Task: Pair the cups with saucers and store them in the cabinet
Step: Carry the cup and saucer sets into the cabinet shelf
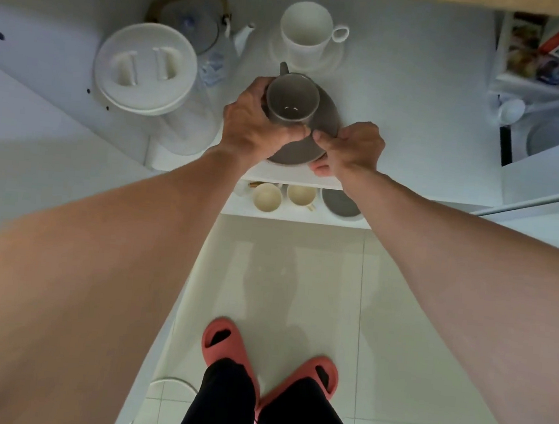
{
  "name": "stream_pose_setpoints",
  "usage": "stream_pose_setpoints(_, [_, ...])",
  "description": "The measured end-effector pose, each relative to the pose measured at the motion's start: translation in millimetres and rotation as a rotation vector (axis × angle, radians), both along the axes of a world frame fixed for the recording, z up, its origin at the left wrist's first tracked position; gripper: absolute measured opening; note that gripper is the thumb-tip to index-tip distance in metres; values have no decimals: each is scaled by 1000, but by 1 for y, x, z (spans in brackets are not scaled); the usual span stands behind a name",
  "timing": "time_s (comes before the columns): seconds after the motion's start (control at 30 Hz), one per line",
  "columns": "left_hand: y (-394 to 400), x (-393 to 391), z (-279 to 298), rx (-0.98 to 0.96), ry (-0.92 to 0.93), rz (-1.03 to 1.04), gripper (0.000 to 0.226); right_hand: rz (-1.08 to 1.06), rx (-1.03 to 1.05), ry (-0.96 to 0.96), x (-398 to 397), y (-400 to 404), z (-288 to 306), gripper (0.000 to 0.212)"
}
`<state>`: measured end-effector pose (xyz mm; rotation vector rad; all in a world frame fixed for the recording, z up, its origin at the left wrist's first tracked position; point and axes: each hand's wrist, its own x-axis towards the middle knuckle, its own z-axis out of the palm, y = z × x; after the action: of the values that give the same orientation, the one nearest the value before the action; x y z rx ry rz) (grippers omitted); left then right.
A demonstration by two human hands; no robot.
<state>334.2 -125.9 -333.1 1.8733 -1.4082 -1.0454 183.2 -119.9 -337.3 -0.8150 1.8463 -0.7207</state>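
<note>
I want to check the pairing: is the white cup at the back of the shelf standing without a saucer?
No, the white cup stands on a white saucer, just behind the grey cup held by both hands.

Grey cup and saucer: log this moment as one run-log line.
step: shelving pair | left hand: holds grey cup | right hand: pinches grey saucer rim | cup: on saucer | white cup with saucer: already shelved behind

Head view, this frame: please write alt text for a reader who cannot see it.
Looking down, the left hand grips a grey cup sitting on a grey saucer, whose near rim the right hand pinches, on a white cabinet shelf. Behind stands a white cup on a white saucer; two cream cups sit on the shelf below.
</note>
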Motion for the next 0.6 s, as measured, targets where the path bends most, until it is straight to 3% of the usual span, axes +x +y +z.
stream_pose_setpoints(0.23, [10,-3,11,51,-61,-19,98,-48,27,130,5,8,-3,41])
stream_pose_setpoints(0.3, [24,-6,19,64,-95,0,94,80,0,265,1,28,9,34])
stream_pose_setpoints(0.43, [59,-11,55,78,-312,-5,92,322,24,397,-15,74,40,43])
stream_pose_setpoints(0.6, [100,-12,106,148,-330,17,73,489,67,493,-38,109,94,48])
